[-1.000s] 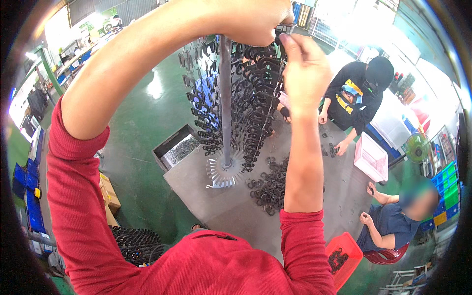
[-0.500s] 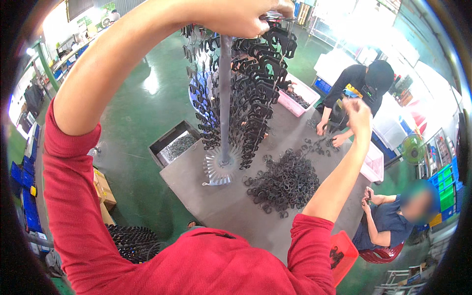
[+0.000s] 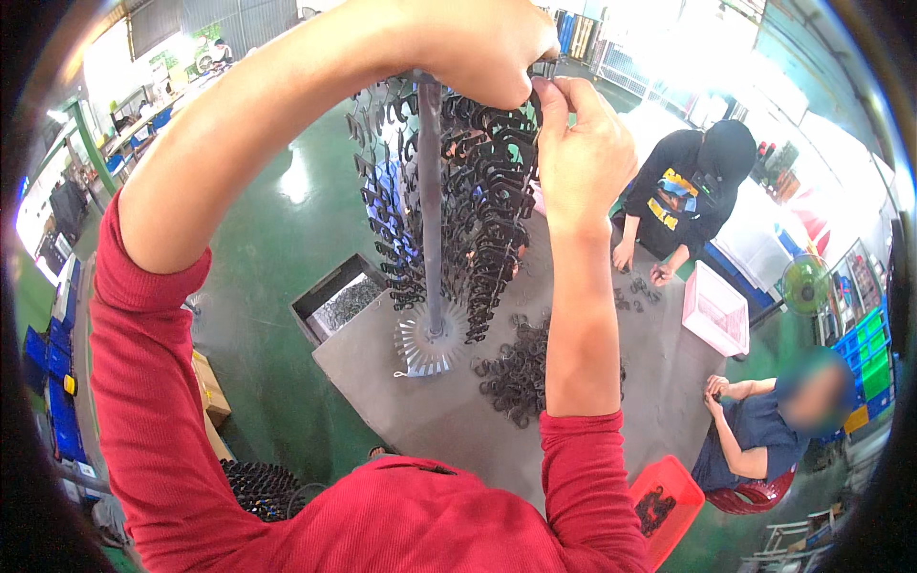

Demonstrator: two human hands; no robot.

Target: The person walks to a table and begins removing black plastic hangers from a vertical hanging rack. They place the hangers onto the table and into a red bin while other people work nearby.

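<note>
A tall rack with a grey central pole [image 3: 432, 205] stands on the table, hung with many rows of black C-shaped parts [image 3: 492, 205]. At the top of it is my left hand [image 3: 482, 48], its fingers curled and mostly hidden, so what they grip does not show. My right hand [image 3: 587, 148] is raised beside it, thumb and forefinger pinched on a small black piece, apparently one of the C-shaped parts, at the rack's upper right edge. Below my right forearm lies a loose pile of the same black parts [image 3: 516, 377], partly covered by the arm.
Around the grey table [image 3: 382, 368] are a dark crate [image 3: 320, 320], a pink basket [image 3: 716, 306] and a red tray [image 3: 673, 497] holding black parts. One person in black [image 3: 683, 191] works across the table; another in dark blue [image 3: 740, 435] sits at the right.
My right hand has moved left and up from over the table's far right to the rack top beside my left hand. The left hand stays at the top of the rack.
</note>
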